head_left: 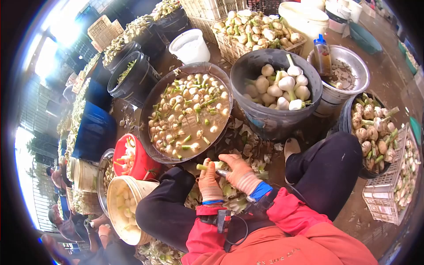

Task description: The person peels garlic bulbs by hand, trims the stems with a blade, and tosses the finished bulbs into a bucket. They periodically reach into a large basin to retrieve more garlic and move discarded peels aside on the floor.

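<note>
My left hand [209, 183], in an orange glove, is closed around a garlic stalk [202, 167]; its pale green cut end sticks out to the left, and my fingers hide much of the rest. Close beside it, my right hand [242, 174], also gloved, is closed on a small knife [222, 172]. Only a short grey metal part of the knife shows, near my left fingers. Both hands are over peelings [234, 201] between my knees. Ahead stands a dark bucket [276, 117] of peeled garlic bulbs [282, 86].
A wide basin [145, 128] of murky water with floating garlic is ahead left. A red bowl [152, 165] and cream bucket [145, 187] stand by my left knee. Crates [382, 198] and a tub of garlic are right. Other people [73, 227] sit far left.
</note>
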### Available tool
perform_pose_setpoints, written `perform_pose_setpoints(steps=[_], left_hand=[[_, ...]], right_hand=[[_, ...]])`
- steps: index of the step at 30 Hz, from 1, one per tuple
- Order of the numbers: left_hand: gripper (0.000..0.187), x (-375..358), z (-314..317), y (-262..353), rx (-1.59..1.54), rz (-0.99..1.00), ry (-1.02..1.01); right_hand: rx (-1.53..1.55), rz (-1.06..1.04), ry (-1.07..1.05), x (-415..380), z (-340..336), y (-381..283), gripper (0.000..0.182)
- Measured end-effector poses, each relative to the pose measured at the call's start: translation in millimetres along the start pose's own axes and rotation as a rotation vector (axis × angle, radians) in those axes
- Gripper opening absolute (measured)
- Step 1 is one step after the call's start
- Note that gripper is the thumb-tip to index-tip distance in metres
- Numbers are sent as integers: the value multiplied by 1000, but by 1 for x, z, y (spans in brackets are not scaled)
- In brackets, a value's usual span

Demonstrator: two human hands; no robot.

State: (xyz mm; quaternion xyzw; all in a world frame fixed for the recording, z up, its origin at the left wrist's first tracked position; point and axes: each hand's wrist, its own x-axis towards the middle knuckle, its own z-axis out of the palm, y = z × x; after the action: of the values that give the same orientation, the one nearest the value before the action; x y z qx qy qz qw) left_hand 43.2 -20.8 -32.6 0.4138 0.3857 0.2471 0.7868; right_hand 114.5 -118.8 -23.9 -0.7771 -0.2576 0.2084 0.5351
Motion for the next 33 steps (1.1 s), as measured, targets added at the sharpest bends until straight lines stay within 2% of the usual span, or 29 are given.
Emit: perform_pose_setpoints(steps=[3,6,7,9,11,13,15,17,19,23,25,29,31,33], left_hand=[[31,-8,9,-5,53,-26,-34],[27,-12,5,-9,92,-48,-10],[26,-12,1,-9,94,-31,-62],[25,-15,3,-5,99,-13,-117],[24,-19,12,5,39,27,-126],[26,-16,13,5,0,41,-79],[27,-10,10,-1,-77,58,45],[27,-4,1,-12,-109,32,48],[25,-8,4,-18,-29,42,22],[22,-16,9,-17,16,44,-35],[20,-19,13,-11,7,51,-36],[18,-14,10,-11,-29,88,34],[16,-13,8,-17,52,88,24],[16,-12,8,-21,34,61,-6]], right_hand=[[-169,7,4,-5,7,-6,45],[-177,47,62,-1,17,8,44],[-176,48,65,3,23,22,44],[-64,111,170,9,25,44,46],[271,421,79,11,12,58,44],[290,315,122,16,15,55,46],[270,231,57,6,13,29,50],[116,202,-23,-4,4,-1,54],[-213,25,104,-5,21,15,55],[-299,141,-4,3,15,18,56],[-8,319,-107,6,10,17,57],[134,309,-145,0,8,6,56],[-188,112,-21,-5,19,9,54],[-187,143,-34,-2,16,11,53]])
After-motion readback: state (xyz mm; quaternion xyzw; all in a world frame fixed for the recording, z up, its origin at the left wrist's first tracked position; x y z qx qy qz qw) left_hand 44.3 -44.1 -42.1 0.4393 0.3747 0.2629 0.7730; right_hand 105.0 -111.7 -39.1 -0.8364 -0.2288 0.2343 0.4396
